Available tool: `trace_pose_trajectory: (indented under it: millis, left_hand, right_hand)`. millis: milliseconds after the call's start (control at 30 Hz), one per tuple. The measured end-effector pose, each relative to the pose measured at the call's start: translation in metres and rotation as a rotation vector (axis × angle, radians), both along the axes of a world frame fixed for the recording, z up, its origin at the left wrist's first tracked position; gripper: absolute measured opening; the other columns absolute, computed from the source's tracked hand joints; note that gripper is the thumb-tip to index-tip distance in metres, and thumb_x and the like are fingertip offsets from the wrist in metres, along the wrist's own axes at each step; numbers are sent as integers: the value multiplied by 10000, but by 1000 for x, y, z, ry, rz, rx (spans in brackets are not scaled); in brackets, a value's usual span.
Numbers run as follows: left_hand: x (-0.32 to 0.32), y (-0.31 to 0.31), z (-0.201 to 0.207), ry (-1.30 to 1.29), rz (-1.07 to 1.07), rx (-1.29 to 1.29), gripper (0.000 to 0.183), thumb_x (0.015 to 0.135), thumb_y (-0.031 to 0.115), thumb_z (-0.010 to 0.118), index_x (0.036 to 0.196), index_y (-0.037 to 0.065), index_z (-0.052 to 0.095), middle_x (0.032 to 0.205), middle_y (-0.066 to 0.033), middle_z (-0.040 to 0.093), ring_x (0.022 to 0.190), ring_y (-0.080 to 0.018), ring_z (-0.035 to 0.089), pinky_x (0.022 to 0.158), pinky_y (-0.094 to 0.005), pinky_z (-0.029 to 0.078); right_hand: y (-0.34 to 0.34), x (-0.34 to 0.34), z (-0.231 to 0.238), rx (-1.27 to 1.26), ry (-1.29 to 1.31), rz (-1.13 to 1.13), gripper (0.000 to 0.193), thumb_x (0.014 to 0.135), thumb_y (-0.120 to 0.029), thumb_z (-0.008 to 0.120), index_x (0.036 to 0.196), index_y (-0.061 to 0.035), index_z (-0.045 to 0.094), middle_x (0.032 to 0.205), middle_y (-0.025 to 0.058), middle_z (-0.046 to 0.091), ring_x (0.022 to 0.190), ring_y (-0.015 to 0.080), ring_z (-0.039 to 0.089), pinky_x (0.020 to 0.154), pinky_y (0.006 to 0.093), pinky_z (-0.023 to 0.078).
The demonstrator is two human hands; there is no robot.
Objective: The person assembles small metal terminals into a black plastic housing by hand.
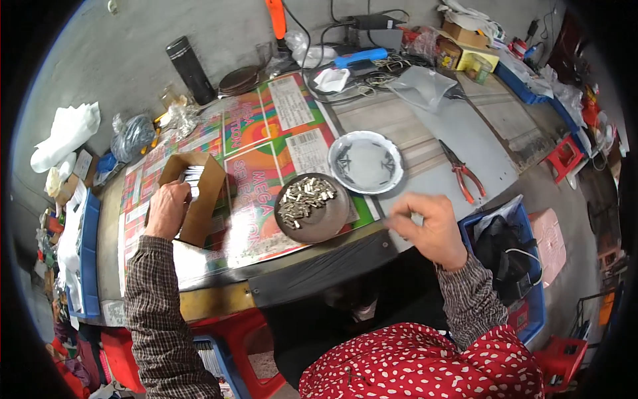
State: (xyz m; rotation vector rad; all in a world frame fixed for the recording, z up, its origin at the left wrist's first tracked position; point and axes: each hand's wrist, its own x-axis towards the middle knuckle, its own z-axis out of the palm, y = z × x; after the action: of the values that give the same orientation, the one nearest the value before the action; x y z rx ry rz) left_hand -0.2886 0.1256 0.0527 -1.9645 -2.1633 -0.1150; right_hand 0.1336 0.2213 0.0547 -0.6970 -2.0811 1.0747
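My left hand (pixel 168 211) reaches into an open cardboard box (pixel 211 193) at the left of the table. Its fingers are curled beside thin white and silvery pieces (pixel 193 174) standing in the box, and its fingertips are hidden. Over the table's front edge, my right hand (pixel 430 227) is raised with thumb and forefinger pinched together. Motion smears it a little, and anything between the fingertips is too small to make out. Between the hands, a round dark dish (pixel 325 225) holds many small metal cylinders (pixel 304 199). Behind it stands a white bowl (pixel 367 174) with thin dark pieces inside.
Red-handled pliers (pixel 467 183) lie on the grey sheet at the right. A black flask (pixel 191 70), cables and a blue-handled tool (pixel 361 58) line the back. A blue crate (pixel 525 312) with a black bag stands at the lower right, another blue bin (pixel 90 259) at the left.
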Motion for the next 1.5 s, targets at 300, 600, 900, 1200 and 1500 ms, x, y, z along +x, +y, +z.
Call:
trace_pose_trajectory:
  millis: [300,600,900,1200,1500]
  left_hand:
    - [1,-13,-3,168,45,267,82,764,-3,541,839,18,515,689,-191,566,681,-379,582,565,-460,443]
    - [33,-38,24,-279,242,524,106,750,-55,540,839,1,524,681,-115,557,582,-200,555,578,-297,454]
    - [153,-67,3,-888,161,583,115,780,-43,630,887,0,625,721,-19,605,603,-47,515,534,-187,407]
    - [229,-92,-19,-1228,92,451,105,788,-52,642,887,-25,619,750,-43,631,590,-43,528,533,-187,423]
    - [257,-103,-26,-1251,-1,381,75,829,-43,601,904,-38,611,713,-44,627,511,-33,496,442,-168,372]
  right_hand:
    - [56,-2,-18,622,-288,-116,99,726,-54,622,812,-10,603,750,100,553,773,273,541,679,367,439]
    - [103,-18,-52,894,-322,-9,82,663,-77,608,722,-41,564,760,97,527,845,272,518,727,404,408]
    - [109,-26,-44,812,-352,58,122,619,-61,580,699,-50,489,707,109,514,781,314,516,673,422,405]
    - [28,-18,-11,299,-154,-19,131,722,-7,602,837,30,550,706,100,586,655,163,588,632,271,467]
    - [-39,-6,-5,-303,205,297,149,784,48,549,929,20,568,899,14,560,799,63,526,721,212,455]
